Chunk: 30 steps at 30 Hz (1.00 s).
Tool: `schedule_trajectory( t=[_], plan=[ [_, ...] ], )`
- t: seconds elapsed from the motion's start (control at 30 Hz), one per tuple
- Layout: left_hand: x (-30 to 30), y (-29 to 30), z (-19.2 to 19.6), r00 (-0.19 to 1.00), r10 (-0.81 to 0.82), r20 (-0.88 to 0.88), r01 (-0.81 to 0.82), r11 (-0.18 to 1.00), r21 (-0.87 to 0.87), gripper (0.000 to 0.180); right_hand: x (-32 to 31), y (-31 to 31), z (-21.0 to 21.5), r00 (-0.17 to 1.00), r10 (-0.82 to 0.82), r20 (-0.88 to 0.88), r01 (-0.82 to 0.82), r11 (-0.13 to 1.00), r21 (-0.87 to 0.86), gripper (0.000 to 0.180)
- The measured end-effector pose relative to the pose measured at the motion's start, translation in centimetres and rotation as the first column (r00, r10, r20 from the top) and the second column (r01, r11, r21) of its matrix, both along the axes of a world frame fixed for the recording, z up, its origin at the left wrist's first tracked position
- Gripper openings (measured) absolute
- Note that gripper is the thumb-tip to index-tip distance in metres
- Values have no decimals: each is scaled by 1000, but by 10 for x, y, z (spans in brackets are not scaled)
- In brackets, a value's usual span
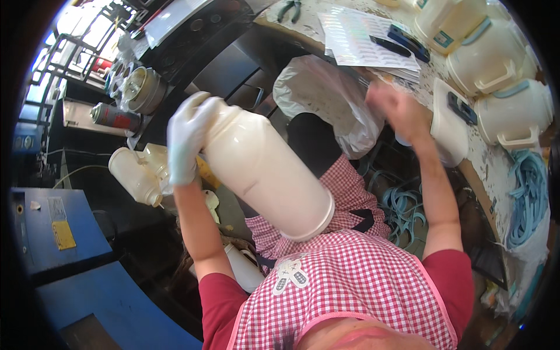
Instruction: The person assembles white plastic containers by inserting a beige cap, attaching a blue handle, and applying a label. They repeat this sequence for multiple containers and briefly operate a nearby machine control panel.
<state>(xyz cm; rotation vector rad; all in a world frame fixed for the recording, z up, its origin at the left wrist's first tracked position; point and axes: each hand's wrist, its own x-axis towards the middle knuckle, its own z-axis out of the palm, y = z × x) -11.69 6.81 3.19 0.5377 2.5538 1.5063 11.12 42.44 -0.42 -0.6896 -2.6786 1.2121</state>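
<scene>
My left hand (189,134), in a white glove, grips the neck end of a large off-white plastic bottle (262,169). The bottle slants down to the right, its round base against the front of my red checked apron (356,274). A dark mark shows on its side. My bare right hand (399,111) is raised apart from the bottle, near the table edge and a white plastic bag (318,87). Motion smears its fingers, so I cannot see whether they hold anything.
Several plastic jugs (490,55) stand on the worn table at right, with printed sheets (367,41), a dark knife-like tool (391,46) and pliers (289,10). Blue strips (527,198) hang from its edge. At left are blue machine panels (64,227), a spray can (115,116) and other bottles (133,175).
</scene>
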Motion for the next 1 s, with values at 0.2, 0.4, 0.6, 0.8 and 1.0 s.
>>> schedule_trajectory(
  t=[0.2, 0.4, 0.6, 0.8, 1.0],
  plan=[
    [108, -58, 64, 926, 207, -317, 69, 730, 680, 60, -39, -103, -43, 937, -219, -273, -237, 178, -955, 56],
    [91, -175, -43, 784, -323, 530, -39, 827, 561, 73, -149, -95, 80, 777, 9, -629, -360, 826, -433, 45],
    [120, -129, -76, 606, -686, 403, -112, 428, 897, 94, -339, -115, 188, 359, 508, -783, 100, 813, 574, 58],
    [106, -108, -39, 695, -580, 426, -281, 326, 903, 81, -363, -101, 222, 433, 634, -640, 48, 694, 719, 32],
    [75, -101, 26, 820, -424, 385, -200, 419, 886, 65, -112, -35, 204, 255, 679, -689, 367, 591, 718, 53]
  ],
)
